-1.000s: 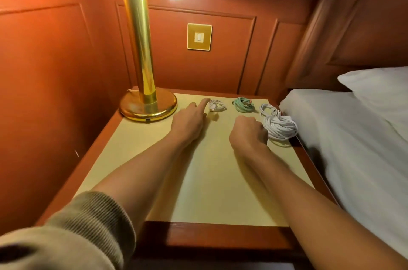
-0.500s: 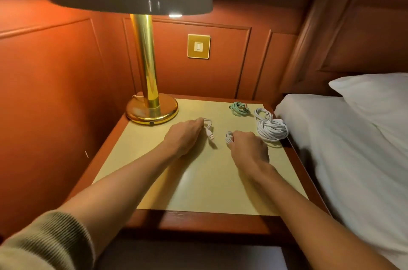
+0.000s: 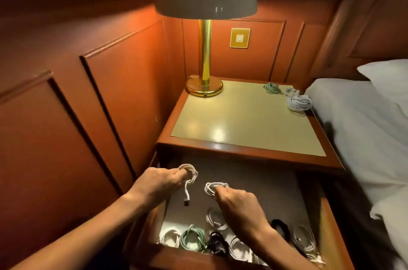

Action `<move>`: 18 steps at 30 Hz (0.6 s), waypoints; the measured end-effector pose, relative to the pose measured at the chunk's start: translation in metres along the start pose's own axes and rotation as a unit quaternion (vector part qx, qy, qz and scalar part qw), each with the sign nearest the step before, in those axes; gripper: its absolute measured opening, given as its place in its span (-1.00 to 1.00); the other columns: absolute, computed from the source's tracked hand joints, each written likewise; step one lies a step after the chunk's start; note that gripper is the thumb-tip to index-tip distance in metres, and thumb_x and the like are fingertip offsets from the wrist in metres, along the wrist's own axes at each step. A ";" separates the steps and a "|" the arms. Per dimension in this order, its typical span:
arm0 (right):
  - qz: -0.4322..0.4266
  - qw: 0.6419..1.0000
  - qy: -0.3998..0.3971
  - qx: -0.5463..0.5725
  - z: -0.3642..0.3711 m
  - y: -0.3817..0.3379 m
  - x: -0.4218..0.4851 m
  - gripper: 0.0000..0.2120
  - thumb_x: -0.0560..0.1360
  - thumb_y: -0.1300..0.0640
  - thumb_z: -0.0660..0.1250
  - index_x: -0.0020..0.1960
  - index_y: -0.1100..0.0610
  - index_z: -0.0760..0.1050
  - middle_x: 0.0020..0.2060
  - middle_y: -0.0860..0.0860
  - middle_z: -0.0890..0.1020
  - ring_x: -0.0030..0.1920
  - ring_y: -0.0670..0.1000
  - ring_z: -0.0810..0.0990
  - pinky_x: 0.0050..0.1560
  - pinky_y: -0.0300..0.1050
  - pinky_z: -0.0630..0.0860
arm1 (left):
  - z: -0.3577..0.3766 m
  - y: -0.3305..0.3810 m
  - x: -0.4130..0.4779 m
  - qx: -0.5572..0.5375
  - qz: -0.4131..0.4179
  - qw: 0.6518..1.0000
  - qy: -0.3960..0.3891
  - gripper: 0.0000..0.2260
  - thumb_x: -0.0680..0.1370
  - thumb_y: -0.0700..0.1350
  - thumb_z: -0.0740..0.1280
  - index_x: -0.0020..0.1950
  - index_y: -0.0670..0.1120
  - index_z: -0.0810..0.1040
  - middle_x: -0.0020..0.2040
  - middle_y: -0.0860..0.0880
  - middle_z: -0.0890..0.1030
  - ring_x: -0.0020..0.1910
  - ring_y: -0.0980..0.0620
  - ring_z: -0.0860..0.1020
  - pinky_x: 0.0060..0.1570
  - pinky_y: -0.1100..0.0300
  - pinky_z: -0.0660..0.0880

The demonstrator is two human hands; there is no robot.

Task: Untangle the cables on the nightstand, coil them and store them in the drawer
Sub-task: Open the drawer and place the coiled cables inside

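My left hand [image 3: 157, 183] is shut on a small coiled white cable [image 3: 189, 176] whose plug end dangles over the open drawer [image 3: 247, 183]. My right hand [image 3: 240, 205] is shut on another small white coil [image 3: 213, 188], also above the drawer. Inside the drawer lie several coiled cables: white ones [image 3: 171, 238], a green one [image 3: 193, 240] and black ones [image 3: 217, 245]. On the nightstand top [image 3: 240, 121], at the far right, remain a green coil [image 3: 272, 88], a small white coil [image 3: 291, 91] and a larger white coil [image 3: 298, 103].
A brass lamp [image 3: 205, 57] with a grey shade stands at the nightstand's back left. Red wood panelling closes in the left and back. A bed with a white sheet [image 3: 362, 126] and pillow [image 3: 388, 77] lies directly to the right.
Both hands lifted from the nightstand top, each with a small white coil, and now hang over the open drawer. The view has pulled back and down.
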State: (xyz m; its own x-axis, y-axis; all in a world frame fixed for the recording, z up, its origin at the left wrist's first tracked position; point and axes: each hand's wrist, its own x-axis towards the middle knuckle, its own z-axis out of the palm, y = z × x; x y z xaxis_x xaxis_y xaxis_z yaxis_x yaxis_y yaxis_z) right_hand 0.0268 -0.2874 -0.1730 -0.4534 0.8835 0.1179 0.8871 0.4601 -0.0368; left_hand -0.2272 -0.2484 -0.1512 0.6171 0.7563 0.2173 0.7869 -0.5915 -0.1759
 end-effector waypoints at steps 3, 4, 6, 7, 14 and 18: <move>-0.019 0.998 -0.059 -0.021 0.025 -0.029 0.002 -0.58 0.10 0.10 0.61 -0.21 -0.03 0.41 -0.50 -0.06 0.54 -0.57 0.00 0.53 -0.58 -0.14 0.09 | 0.015 0.000 -0.021 0.040 0.041 0.996 -0.064 -0.94 0.38 0.01 0.31 -0.17 0.09 0.48 -0.45 0.12 0.53 -0.60 0.12 0.50 -0.59 0.30 0.25; -0.033 0.997 -0.061 -0.040 0.030 -0.037 0.004 -0.60 0.13 0.10 0.62 -0.21 -0.01 0.44 -0.47 -0.04 0.57 -0.53 0.02 0.57 -0.55 -0.14 0.12 | 0.023 -0.002 -0.023 0.045 0.041 0.993 -0.098 -0.90 0.32 0.05 0.38 -0.22 0.11 0.51 -0.44 0.13 0.54 -0.59 0.12 0.52 -0.55 0.28 0.31; -0.040 0.996 -0.078 -0.026 0.036 -0.049 0.009 -0.83 0.40 0.15 0.45 -0.06 0.08 0.49 -0.23 0.08 0.68 -0.24 0.19 0.68 -0.40 -0.05 0.28 | 0.024 0.004 -0.019 0.076 0.053 0.983 -0.158 -0.84 0.23 0.12 0.47 -0.33 0.10 0.56 -0.45 0.13 0.55 -0.54 0.13 0.54 -0.43 0.23 0.40; -0.036 0.993 -0.107 -0.019 0.041 -0.053 0.012 -0.89 0.49 0.18 0.33 0.02 0.13 0.49 -0.10 0.15 0.68 -0.10 0.27 0.67 -0.31 0.02 0.33 | 0.019 0.009 -0.016 0.097 0.053 0.979 -0.171 -0.84 0.24 0.13 0.49 -0.35 0.09 0.60 -0.42 0.13 0.58 -0.47 0.12 0.57 -0.31 0.19 0.44; -0.028 0.983 -0.178 0.032 0.039 -0.059 0.020 -0.84 0.50 0.12 0.36 0.08 0.06 0.59 0.00 0.16 0.67 0.06 0.28 0.63 -0.04 0.05 0.53 | 0.006 0.031 -0.005 0.086 -0.006 0.946 -0.314 -0.79 0.58 -0.08 0.29 0.08 -0.13 0.66 0.07 -0.12 0.67 0.16 -0.14 0.54 0.45 -0.05 0.07; -0.039 0.980 -0.177 0.084 0.027 -0.045 0.021 -0.70 0.54 0.05 0.34 0.26 -0.11 0.54 0.07 0.14 0.66 0.09 0.25 0.62 0.02 0.07 0.55 | -0.002 0.029 0.006 0.068 0.010 0.936 -0.344 -0.82 0.56 -0.05 0.37 0.10 -0.07 0.68 0.08 -0.09 0.68 0.18 -0.11 0.58 0.38 -0.04 0.19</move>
State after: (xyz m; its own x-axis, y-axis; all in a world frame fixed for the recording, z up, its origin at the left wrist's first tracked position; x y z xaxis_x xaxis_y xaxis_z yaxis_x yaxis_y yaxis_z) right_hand -0.0252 -0.2870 -0.1952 -0.5466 0.8071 -0.2232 0.8357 0.5086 -0.2071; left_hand -0.2007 -0.2618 -0.1533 0.4457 0.7741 -0.4496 0.7387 -0.6017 -0.3038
